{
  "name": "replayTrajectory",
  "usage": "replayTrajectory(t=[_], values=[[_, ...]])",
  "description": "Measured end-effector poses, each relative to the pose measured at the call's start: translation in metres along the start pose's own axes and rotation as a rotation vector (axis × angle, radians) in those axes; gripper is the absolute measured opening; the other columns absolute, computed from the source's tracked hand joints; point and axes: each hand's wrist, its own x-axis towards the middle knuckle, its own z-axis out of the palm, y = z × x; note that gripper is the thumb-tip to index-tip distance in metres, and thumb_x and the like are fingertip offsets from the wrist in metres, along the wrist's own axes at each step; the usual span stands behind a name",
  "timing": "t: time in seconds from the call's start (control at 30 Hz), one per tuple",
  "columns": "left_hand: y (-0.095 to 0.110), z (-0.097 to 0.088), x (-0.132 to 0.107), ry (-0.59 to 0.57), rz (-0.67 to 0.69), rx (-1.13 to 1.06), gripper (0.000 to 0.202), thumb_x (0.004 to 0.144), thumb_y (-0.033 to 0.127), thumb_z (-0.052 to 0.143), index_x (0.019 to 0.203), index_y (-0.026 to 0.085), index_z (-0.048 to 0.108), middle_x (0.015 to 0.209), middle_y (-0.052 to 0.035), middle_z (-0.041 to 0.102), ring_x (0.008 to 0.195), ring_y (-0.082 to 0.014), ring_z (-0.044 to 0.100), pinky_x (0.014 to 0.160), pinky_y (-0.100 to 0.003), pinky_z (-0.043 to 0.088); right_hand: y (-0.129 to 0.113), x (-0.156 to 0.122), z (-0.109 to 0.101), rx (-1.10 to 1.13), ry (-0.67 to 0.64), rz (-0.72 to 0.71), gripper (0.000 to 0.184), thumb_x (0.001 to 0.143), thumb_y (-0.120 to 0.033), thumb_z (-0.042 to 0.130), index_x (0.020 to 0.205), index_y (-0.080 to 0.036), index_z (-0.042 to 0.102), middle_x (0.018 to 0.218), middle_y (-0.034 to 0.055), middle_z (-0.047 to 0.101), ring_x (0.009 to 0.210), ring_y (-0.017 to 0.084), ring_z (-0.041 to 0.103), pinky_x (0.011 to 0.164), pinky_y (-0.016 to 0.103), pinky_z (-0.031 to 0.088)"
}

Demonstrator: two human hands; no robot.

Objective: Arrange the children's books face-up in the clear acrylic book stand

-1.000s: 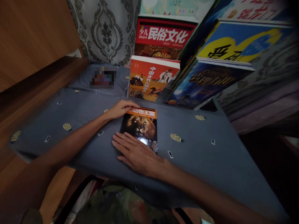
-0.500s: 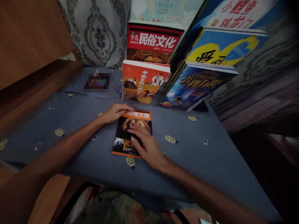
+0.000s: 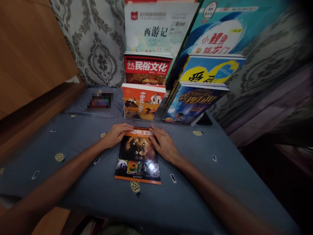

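A closed book [image 3: 138,150] with a lion on its dark cover and an orange border lies flat on the cloth-covered table [image 3: 215,186]. My left hand [image 3: 116,134] rests at its upper left corner, the fingers stretched over the corner. At the upper right corner lies my right hand [image 3: 164,143], fingers extended along the edge and over part of the title. Neither hand is closed round the book. Just beyond it, an orange book [image 3: 144,103] and a blue book [image 3: 195,102] stand upright in a rack.
Behind these, a red book [image 3: 146,69], a blue and yellow book [image 3: 212,69], a pale book [image 3: 156,29] and a teal book [image 3: 227,31] rise in tiers. A blurred-out item [image 3: 99,100] lies at the back left. A dark flat object [image 3: 205,119] sits by the rack's right side.
My right hand has moved from the middle of the lion cover up to the book's upper right corner. My left hand stays at the upper left corner. The view has tilted upward.
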Motion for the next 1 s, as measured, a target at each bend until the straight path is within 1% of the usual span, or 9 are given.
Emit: replayTrajectory(t=[0.13,0.23,0.33,0.43,0.57,0.67,0.77,0.93,1.0], values=[[0.007,-0.009,-0.006,0.038,0.001,0.244,0.036,0.092,0.005,0.041,0.103,0.018,0.073,0.1,-0.0068,0.073,0.095,-0.0188,0.066,0.088,-0.035,0.053,0.002,-0.005,-0.003,-0.017,0.076,0.036,0.04,0.098,-0.03,0.043,0.129,-0.016,0.064,0.135,0.0165,0.064,0.123,0.031,0.059,0.107,0.053,0.046],[0.008,-0.011,-0.007,0.024,0.032,0.352,0.034,0.093,0.005,0.041,0.1,0.017,0.072,0.098,-0.0079,0.072,0.09,-0.0202,0.063,0.085,-0.036,0.052,0.003,-0.006,-0.006,-0.036,0.111,0.051,0.038,0.098,-0.029,0.042,0.123,-0.016,0.067,0.125,0.0156,0.066,0.116,0.03,0.06,0.102,0.051,0.049],[0.009,-0.01,-0.006,0.003,0.048,0.391,0.033,0.095,0.005,0.041,0.103,0.016,0.071,0.1,-0.0089,0.071,0.09,-0.0214,0.062,0.082,-0.037,0.052,0.003,-0.006,-0.006,-0.04,0.121,0.05,0.036,0.098,-0.027,0.041,0.121,-0.017,0.068,0.12,0.0146,0.066,0.112,0.03,0.059,0.099,0.049,0.051],[0.011,-0.006,-0.005,-0.019,0.04,0.407,0.033,0.095,0.005,0.041,0.107,0.017,0.07,0.103,-0.0089,0.07,0.093,-0.0224,0.06,0.083,-0.039,0.05,0.004,-0.007,-0.005,-0.043,0.115,0.039,0.036,0.098,-0.026,0.042,0.123,-0.019,0.067,0.121,0.0135,0.065,0.111,0.029,0.059,0.1,0.05,0.049],[0.012,-0.002,0.0,-0.05,0.052,0.398,0.032,0.096,0.007,0.042,0.113,0.017,0.068,0.11,-0.0094,0.069,0.097,-0.0225,0.059,0.086,-0.039,0.049,0.005,-0.007,-0.004,-0.034,0.114,0.03,0.036,0.098,-0.023,0.043,0.124,-0.016,0.067,0.122,0.0159,0.065,0.113,0.03,0.059,0.102,0.052,0.048],[0.016,0.003,0.007,-0.1,0.069,0.397,0.034,0.095,0.007,0.044,0.117,0.017,0.067,0.112,-0.0094,0.068,0.099,-0.0232,0.058,0.085,-0.039,0.049,0.006,-0.007,-0.004,-0.03,0.116,0.025,0.036,0.097,-0.022,0.043,0.123,-0.014,0.067,0.123,0.0172,0.065,0.113,0.031,0.058,0.101,0.052,0.049],[0.021,0.009,0.018,-0.153,0.091,0.426,0.037,0.093,0.007,0.044,0.121,0.018,0.066,0.112,-0.0095,0.066,0.098,-0.0237,0.057,0.085,-0.039,0.049,0.006,-0.006,-0.006,-0.023,0.105,0.021,0.036,0.097,-0.023,0.044,0.123,-0.015,0.068,0.123,0.0167,0.065,0.112,0.03,0.059,0.099,0.051,0.051],[0.031,0.026,0.042,-0.236,0.138,0.471,0.036,0.092,0.008,0.045,0.119,0.017,0.067,0.109,-0.0101,0.063,0.097,-0.0239,0.056,0.085,-0.038,0.05,0.005,-0.006,-0.009,-0.015,0.075,0.026,0.036,0.097,-0.024,0.045,0.123,-0.017,0.068,0.124,0.0159,0.065,0.113,0.03,0.059,0.101,0.052,0.049],[0.034,0.033,0.051,-0.254,0.145,0.477,0.038,0.091,0.008,0.045,0.121,0.018,0.066,0.109,-0.0093,0.063,0.098,-0.0238,0.055,0.085,-0.037,0.051,0.005,-0.005,-0.01,-0.004,0.074,0.03,0.036,0.097,-0.024,0.045,0.123,-0.018,0.069,0.124,0.0155,0.065,0.113,0.03,0.059,0.101,0.051,0.049]])
